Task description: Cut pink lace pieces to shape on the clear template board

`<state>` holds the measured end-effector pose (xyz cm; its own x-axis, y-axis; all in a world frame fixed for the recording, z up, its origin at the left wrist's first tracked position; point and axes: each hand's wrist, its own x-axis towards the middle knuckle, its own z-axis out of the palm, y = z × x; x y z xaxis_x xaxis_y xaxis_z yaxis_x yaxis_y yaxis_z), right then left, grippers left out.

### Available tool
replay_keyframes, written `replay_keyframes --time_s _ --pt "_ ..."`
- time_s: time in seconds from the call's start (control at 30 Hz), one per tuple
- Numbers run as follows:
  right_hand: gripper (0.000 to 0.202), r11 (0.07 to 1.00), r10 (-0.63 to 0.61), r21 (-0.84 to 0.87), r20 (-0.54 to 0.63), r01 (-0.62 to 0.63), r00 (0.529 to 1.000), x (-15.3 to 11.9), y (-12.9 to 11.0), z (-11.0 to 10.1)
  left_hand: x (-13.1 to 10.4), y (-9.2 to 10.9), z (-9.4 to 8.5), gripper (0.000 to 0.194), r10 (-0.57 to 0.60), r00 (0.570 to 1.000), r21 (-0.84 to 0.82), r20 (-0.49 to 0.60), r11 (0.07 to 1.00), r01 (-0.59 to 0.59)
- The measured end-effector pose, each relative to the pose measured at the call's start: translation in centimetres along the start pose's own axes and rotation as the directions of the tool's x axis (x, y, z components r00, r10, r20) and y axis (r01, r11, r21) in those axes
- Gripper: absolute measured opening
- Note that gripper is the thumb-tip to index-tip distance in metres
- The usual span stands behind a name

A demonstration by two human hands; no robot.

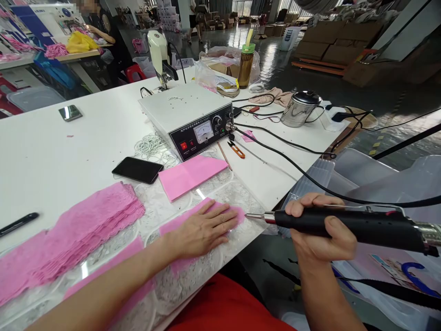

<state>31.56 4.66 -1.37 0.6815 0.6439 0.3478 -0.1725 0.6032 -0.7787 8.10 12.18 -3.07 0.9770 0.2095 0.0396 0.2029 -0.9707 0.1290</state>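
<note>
1 piece of pink cloth lies under the left hand, which rests flat on it, palm down, fingers slightly spread and pointing right. The cloth shows above and below that hand, its long axis running left to right and tilting slightly away from the body, its narrow end at the right by the fingertips.

The right hand is curled around a black tool, thumb along the near side. The tool's long axis lies almost level, its thin metal tip pointing left at the cloth's narrow end; whether they touch, I cannot tell.

On the counter, a folded pink cloth sits just beyond the left hand, with a phone beside it and a pink stack farther left.
</note>
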Motion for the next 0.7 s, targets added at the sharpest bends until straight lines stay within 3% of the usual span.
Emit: replay_keyframes --time_s 0.17,0.47,0.7 --pt "0.016 1.0 0.023 0.007 -0.012 -0.023 1.0 0.15 0.15 -0.33 0.0 0.0 0.04 0.051 -0.001 1.0 0.008 0.007 1.0 0.001" --pt "0.011 0.99 0.0 -0.14 -0.013 -0.002 1.0 0.46 -0.49 -0.08 -0.01 -0.07 0.23 0.051 0.023 1.0 0.039 0.01 0.999 -0.023" --pt "0.015 1.0 0.021 -0.02 -0.017 -0.021 1.0 0.34 -0.39 0.35 -0.05 -0.08 0.22 0.051 0.023 1.0 0.044 -0.005 0.999 -0.023"
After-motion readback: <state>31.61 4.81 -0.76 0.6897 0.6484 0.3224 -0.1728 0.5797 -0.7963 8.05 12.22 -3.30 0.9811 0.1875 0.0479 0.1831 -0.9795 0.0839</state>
